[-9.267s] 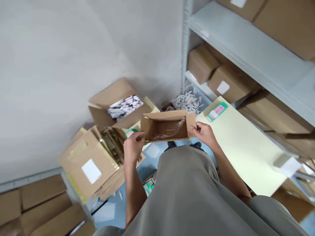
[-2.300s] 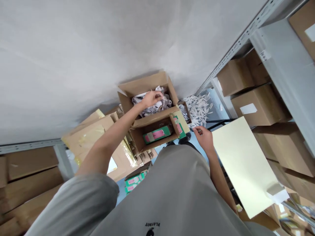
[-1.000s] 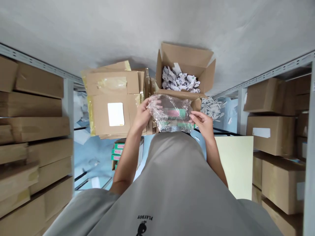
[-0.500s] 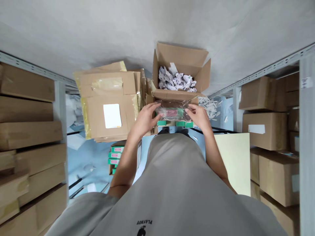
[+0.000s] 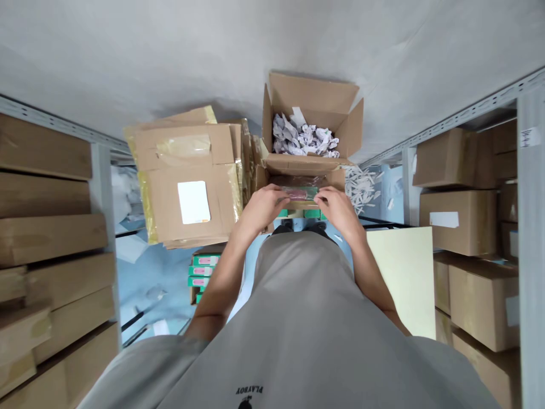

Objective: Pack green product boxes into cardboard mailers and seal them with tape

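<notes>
Over the green-pink box (image 5: 300, 195) in the small carton (image 5: 339, 178), clear film (image 5: 304, 182) is being touched at both ends by left hand (image 5: 264, 205) and right hand (image 5: 338, 205), presumably for evenness; any pinching cannot be told.

Film (image 5: 313, 181) over packet (image 5: 298, 194) in carton (image 5: 338, 179), box (image 5: 313, 94) behind, cardboard (image 5: 164, 207) left

A small brown cardboard box (image 5: 338, 179) stands open at the top, longer from side to side than from front to back, its inside darker than its rim. In it lies a slim green box (image 5: 312, 193) with a pink middle, set lengthwise along the cardboard box, its left end hidden from view. A sheet of clear plastic (image 5: 304, 182), thin, crinkled and shiny, lies over the green box, which shows through it
</notes>
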Available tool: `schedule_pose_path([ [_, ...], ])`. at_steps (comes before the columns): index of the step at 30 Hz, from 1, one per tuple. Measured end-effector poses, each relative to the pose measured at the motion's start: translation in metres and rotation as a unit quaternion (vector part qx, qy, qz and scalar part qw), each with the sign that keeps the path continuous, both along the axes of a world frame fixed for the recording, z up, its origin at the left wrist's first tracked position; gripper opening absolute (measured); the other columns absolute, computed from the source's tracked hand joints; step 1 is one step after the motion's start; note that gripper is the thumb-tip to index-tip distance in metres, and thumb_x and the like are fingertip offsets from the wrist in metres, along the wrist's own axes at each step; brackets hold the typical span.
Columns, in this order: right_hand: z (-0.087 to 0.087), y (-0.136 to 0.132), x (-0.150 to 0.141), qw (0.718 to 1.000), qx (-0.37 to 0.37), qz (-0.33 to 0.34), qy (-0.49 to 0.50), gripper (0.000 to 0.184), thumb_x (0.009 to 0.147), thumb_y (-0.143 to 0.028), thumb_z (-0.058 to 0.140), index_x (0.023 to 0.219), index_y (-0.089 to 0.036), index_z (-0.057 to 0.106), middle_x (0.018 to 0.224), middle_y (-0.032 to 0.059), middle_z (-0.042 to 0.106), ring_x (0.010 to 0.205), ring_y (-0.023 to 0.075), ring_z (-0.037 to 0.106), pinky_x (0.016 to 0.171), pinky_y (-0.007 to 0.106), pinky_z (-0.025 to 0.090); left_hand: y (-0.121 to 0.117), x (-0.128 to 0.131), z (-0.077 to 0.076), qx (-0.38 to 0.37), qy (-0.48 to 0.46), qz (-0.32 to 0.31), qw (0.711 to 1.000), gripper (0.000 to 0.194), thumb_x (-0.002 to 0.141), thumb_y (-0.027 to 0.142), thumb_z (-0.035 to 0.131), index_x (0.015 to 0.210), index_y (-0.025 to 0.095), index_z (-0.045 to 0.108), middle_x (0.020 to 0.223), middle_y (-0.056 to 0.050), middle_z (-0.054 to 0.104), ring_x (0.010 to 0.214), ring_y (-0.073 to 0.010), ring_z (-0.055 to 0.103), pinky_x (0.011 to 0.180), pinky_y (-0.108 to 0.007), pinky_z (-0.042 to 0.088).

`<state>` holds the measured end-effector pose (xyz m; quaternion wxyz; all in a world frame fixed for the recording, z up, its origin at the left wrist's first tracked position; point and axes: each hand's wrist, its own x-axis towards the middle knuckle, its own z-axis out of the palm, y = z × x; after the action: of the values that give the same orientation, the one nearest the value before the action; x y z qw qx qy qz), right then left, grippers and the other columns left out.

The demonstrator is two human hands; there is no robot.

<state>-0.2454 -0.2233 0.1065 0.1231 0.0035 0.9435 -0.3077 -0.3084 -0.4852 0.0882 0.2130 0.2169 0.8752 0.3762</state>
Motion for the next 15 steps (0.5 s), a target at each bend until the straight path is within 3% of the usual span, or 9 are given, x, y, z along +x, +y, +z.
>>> schedule_pose_path([
  [5, 0.006, -0.008, -0.006, 0.994, 0.054, 0.057, -0.070, 0.044, 0.118, -0.038, 0.057, 0.085, -0.024, 0.082, 0.096, 0.0113, 0.085, 0.091, 0.0271, 0.079, 0.082, 0.032, 0.051, 0.003, 0.002, 0.006, -0.089, -0.041, -0.081, 0.992, 0.036, 0.111, 0.051, 0.063, 0.099, 0.028, 0.088, 0.107, -0.011, 0.086, 0.106, -0.0363, 0.082, 0.097, -0.042, 0.060],
  [9, 0.011, -0.011, 0.004, 0.987, 0.095, 0.063, -0.116, 0.047, 0.121, -0.037, 0.048, 0.098, -0.020, 0.085, 0.106, 0.0148, 0.087, 0.105, 0.0287, 0.080, 0.093, 0.034, 0.054, 0.011, 0.013, 0.014, -0.186, -0.052, -0.113, 0.975, 0.050, 0.119, 0.049, 0.040, 0.122, 0.026, 0.084, 0.119, -0.012, 0.086, 0.117, -0.0347, 0.081, 0.104, -0.042, 0.059],
  [12, 0.009, -0.006, 0.015, 0.998, 0.068, 0.010, -0.015, 0.036, 0.118, -0.033, 0.051, 0.124, -0.020, 0.084, 0.141, 0.0149, 0.080, 0.136, 0.0302, 0.072, 0.116, 0.041, 0.052, 0.012, 0.023, 0.017, -0.150, 0.009, -0.070, 0.986, 0.049, 0.120, 0.045, 0.038, 0.138, 0.022, 0.078, 0.141, -0.014, 0.080, 0.135, -0.0327, 0.074, 0.118, -0.044, 0.055],
  [15, 0.002, 0.007, 0.029, 0.982, 0.064, -0.111, 0.138, 0.037, 0.114, -0.040, 0.059, 0.141, -0.021, 0.077, 0.161, 0.0156, 0.067, 0.151, 0.0336, 0.059, 0.128, 0.053, 0.046, 0.002, 0.031, 0.017, -0.073, 0.117, 0.064, 0.988, 0.047, 0.117, 0.046, 0.049, 0.151, 0.020, 0.068, 0.162, -0.017, 0.066, 0.155, -0.0340, 0.057, 0.132, -0.050, 0.044],
])
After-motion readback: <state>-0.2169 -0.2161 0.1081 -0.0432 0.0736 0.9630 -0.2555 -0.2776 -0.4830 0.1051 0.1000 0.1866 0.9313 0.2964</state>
